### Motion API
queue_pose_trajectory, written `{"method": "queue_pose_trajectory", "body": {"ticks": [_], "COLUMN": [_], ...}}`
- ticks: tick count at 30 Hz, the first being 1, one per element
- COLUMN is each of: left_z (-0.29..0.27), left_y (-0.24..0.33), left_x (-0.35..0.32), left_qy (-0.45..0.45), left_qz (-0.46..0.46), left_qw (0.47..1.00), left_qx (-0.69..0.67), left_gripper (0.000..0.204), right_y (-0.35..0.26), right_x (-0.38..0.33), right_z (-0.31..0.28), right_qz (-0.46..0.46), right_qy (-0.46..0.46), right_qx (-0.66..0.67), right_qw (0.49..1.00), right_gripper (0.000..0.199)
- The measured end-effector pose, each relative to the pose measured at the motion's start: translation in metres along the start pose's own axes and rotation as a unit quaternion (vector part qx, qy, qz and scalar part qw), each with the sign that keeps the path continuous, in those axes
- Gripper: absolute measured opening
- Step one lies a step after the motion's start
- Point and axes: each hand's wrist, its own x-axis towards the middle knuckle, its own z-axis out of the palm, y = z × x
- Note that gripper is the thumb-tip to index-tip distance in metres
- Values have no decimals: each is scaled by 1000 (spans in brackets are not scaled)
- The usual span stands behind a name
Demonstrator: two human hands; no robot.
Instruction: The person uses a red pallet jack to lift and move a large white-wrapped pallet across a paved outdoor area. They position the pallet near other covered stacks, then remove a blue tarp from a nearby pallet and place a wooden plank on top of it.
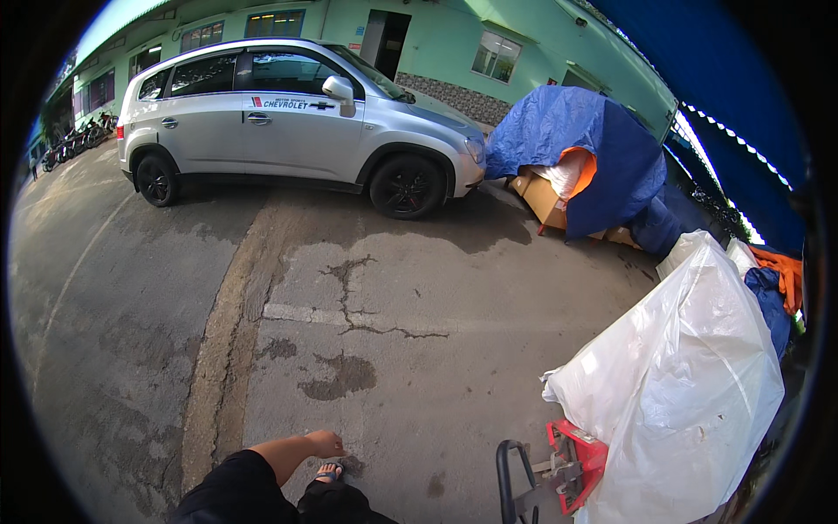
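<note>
My left hand (325, 444) hangs over the pavement at the lower middle, its bare forearm coming out of a black sleeve. The fingers look loosely curled, and nothing shows in them. Just below it is my sandalled foot (329, 472). My right hand is out of the picture. To the right of my left hand, apart from it, stands the black loop handle (506, 472) of a pallet jack with a red frame (578, 463). Behind the frame rises a tall load under a white plastic sheet (681, 384).
A silver car (262, 122) is parked across the far side. By its front, a blue tarp (585, 131) covers cardboard boxes (539, 199). Cracked pavement (419, 288) lies between. Orange cloth (783, 278) is at the right edge, and motorbikes (74, 147) stand far left.
</note>
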Motion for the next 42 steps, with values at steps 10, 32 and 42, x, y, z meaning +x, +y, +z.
{"method": "queue_pose_trajectory", "body": {"ticks": [10,32,42], "left_z": [-23,-5,-48], "left_y": [-16,-35,20], "left_x": [-33,14,36], "left_qy": [-13,-212,-75], "left_qz": [-63,-77,-89], "left_qw": [998,971,993], "left_qx": [16,79,0], "left_gripper": [51,51,41], "right_y": [-89,-94,-64], "right_x": [11,-27,-3], "right_z": [-68,39,-178], "right_qz": [16,140,134], "right_qy": [365,-12,417], "right_qx": [-143,-52,-101], "right_qw": [920,989,893], "right_gripper": [32,31,27]}}
